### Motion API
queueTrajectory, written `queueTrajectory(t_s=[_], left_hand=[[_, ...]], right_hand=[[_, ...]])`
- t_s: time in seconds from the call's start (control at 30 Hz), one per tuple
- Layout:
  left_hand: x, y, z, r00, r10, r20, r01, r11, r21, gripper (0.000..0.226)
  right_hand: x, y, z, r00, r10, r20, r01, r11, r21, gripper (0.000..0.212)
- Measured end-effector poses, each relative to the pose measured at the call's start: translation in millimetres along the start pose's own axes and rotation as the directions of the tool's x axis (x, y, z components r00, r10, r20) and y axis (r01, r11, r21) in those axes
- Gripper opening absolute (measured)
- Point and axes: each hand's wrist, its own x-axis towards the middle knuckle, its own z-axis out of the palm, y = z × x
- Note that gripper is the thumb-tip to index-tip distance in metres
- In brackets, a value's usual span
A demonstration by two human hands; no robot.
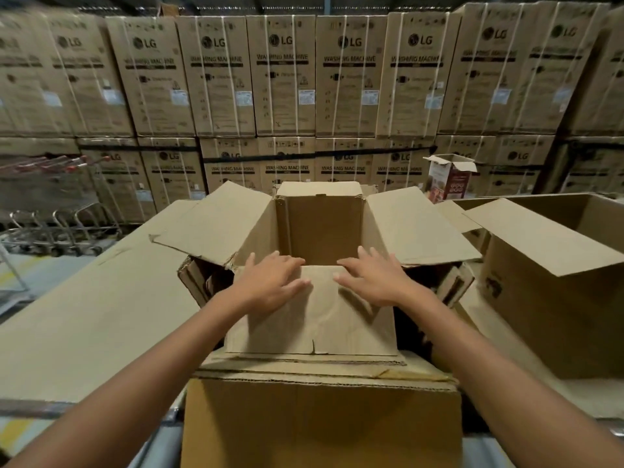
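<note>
The box (pixel 320 427) is sitting open on the worktop (pixel 84 315), right in front of the person, with its front wall facing the camera. Its near flap (pixel 314 329) is folding inward over the opening, and both hands are resting on it from above.

The left hand (pixel 270 285) is lying palm down on the flap's left half. Its fingers are straight and slightly spread, reaching to the flap's far edge, and it is gripping nothing. The right hand (pixel 374 282) is doing the same on the right half, flat and open-fingered, with its fingertips at that same far edge and nothing held. The two hands are staying apart, with a strip of bare flap showing between them.

The far flap (pixel 320 228) is standing upright behind the opening. The left flap (pixel 216 228) and right flap (pixel 412 224) are spreading outward to either side.

A second open box (pixel 557 319) is sitting just beside the first, on the right. A small printed carton (pixel 450 179) is standing behind it with its top flaps up. Washing machine cartons (pixel 283 79) are filling the background in two tiers, and trolleys (pixel 50 187) are nesting at the far left.
</note>
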Motion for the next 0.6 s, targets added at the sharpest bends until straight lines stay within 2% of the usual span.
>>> queueTrajectory(t_s=[0.1, 0.3, 0.4, 0.5, 0.6], left_hand=[[-5.4, 4.1, 15.9, 0.999, -0.041, -0.022, 0.043, 0.993, 0.114, 0.072], [-9.9, 12.3, 19.7, 0.994, -0.088, -0.069, 0.096, 0.987, 0.127, 0.096], [-20.9, 16.5, 26.2, 0.993, -0.084, -0.085, 0.096, 0.985, 0.144, 0.083], [-33.2, 22.9, 29.7, 0.997, -0.042, -0.069, 0.050, 0.991, 0.123, 0.081], [-46.6, 25.2, 30.4, 1.000, -0.004, -0.011, 0.004, 0.998, 0.068, 0.079]], right_hand=[[-14.9, -3.9, 22.8, 0.994, -0.018, -0.109, 0.006, 0.994, -0.108, 0.069], [-24.4, -9.2, 27.5, 0.989, 0.032, -0.144, -0.046, 0.994, -0.097, 0.072], [-37.0, -15.0, 37.2, 0.985, 0.062, -0.163, -0.074, 0.995, -0.069, 0.076], [-51.3, -20.2, 42.3, 0.983, 0.095, -0.154, -0.102, 0.994, -0.037, 0.082], [-67.9, -29.6, 45.7, 0.986, 0.150, -0.066, -0.149, 0.989, 0.021, 0.088]])
